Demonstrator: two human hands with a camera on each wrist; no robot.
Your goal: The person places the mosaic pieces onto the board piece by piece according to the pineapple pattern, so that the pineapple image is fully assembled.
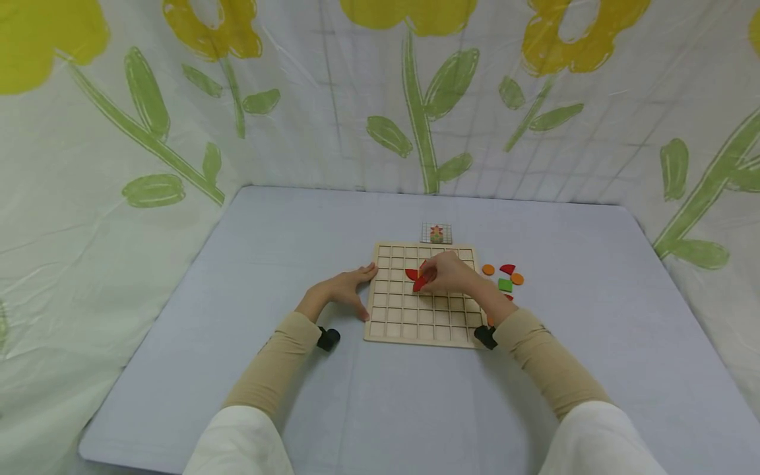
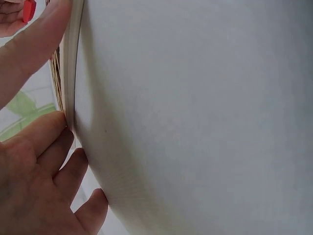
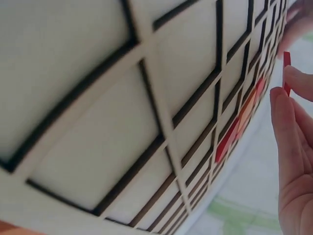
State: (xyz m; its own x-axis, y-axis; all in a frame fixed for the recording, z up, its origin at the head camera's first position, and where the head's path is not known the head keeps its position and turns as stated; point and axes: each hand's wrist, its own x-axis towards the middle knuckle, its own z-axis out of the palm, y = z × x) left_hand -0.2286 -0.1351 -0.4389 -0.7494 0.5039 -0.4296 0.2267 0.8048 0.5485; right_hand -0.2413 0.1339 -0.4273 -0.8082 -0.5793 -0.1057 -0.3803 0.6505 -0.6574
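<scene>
A pale wooden grid board [image 1: 415, 316] lies flat on the blue-grey table [image 1: 285, 231]. My left hand [image 1: 350, 287] rests against the board's left edge [image 2: 73, 73], fingers spread and fairly straight. My right hand [image 1: 448, 274] hovers over the board's upper middle and pinches a flat red piece [image 1: 420, 284] [image 3: 286, 68] between its fingertips. Another red piece [image 1: 411, 273] sits in a cell just left of it; the right wrist view shows red and orange pieces [image 3: 234, 129] laid in cells.
Loose pieces lie right of the board: orange discs [image 1: 488, 269], a red segment [image 1: 507, 268], a green square [image 1: 505, 285]. A small pattern card [image 1: 436, 233] lies behind the board. A flower-print curtain [image 1: 148, 132] walls in the table on three sides.
</scene>
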